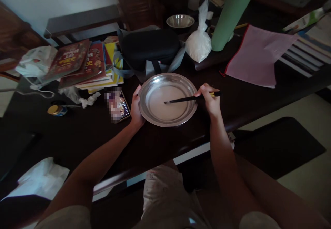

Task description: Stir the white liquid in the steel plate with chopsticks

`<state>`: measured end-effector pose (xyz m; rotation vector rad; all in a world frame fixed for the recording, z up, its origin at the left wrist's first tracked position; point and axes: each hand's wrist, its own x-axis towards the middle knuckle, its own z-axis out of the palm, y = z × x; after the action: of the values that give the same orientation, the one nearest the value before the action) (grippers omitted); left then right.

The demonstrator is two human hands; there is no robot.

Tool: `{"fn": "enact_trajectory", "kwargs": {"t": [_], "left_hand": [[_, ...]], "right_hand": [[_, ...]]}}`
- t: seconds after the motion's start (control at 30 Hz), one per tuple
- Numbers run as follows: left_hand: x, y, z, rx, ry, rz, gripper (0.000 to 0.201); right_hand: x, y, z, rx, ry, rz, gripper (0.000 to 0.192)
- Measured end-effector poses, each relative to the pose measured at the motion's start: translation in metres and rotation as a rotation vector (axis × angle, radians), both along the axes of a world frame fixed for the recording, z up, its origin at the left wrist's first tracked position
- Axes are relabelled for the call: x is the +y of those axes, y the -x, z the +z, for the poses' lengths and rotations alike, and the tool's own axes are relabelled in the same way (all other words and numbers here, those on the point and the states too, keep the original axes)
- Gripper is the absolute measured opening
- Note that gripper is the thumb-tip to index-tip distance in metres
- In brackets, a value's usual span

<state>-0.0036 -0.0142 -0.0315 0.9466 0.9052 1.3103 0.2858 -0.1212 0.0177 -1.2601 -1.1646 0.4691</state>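
A round metal basin (143, 113) with a wide rim stands on the dark table, and a milky, pale liquid or paste (169, 111) covers its bottom. My left hand (136, 108) grips the basin's left side, thumb up along the rim. Over the right rim, my right hand (210, 100) is closed on a thin black paintbrush (181, 99) with a gold band. The brush slants to the left, its bristle tip at the pale contents. Just left of my left hand lies a phone (121, 105) with a lit screen, partly pixelated.
Stacked books (77, 62) and a small gold-lidded jar (55, 110) are to the left. Behind the basin sit a black case (151, 46), a tied bag of white powder (198, 46), a green cylinder (232, 15) and another metal bowl (180, 21). A pink pouch (258, 56) lies right.
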Motion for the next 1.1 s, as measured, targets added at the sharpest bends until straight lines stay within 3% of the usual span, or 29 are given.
{"fn": "enact_trajectory", "kwargs": {"t": [0.13, 0.27, 0.67, 0.83, 0.97, 1.1], "left_hand": [[0.0006, 0.0001, 0.0006, 0.029, -0.013, 0.003, 0.046], [0.002, -0.0008, -0.0008, 0.049, -0.04, 0.001, 0.046], [-0.0012, -0.0035, 0.0001, 0.018, -0.04, 0.038, 0.041], [-0.0002, -0.0026, 0.0011, 0.033, -0.017, 0.015, 0.044], [-0.0006, -0.0027, 0.0016, 0.048, -0.042, 0.023, 0.046], [-0.0011, -0.0023, 0.0014, 0.056, -0.049, 0.012, 0.047]], "right_hand": [[-0.0002, 0.0005, 0.0013, -0.027, 0.027, 0.061, 0.06], [-0.0006, 0.0006, 0.002, -0.015, 0.017, -0.003, 0.064], [0.0006, 0.0004, 0.0002, -0.028, -0.006, 0.077, 0.057], [0.0004, 0.0005, 0.0004, -0.023, 0.001, 0.005, 0.063], [0.0004, 0.0012, 0.001, -0.028, 0.029, 0.068, 0.061], [0.0002, 0.0011, 0.0009, -0.008, 0.0, 0.003, 0.061]]}}
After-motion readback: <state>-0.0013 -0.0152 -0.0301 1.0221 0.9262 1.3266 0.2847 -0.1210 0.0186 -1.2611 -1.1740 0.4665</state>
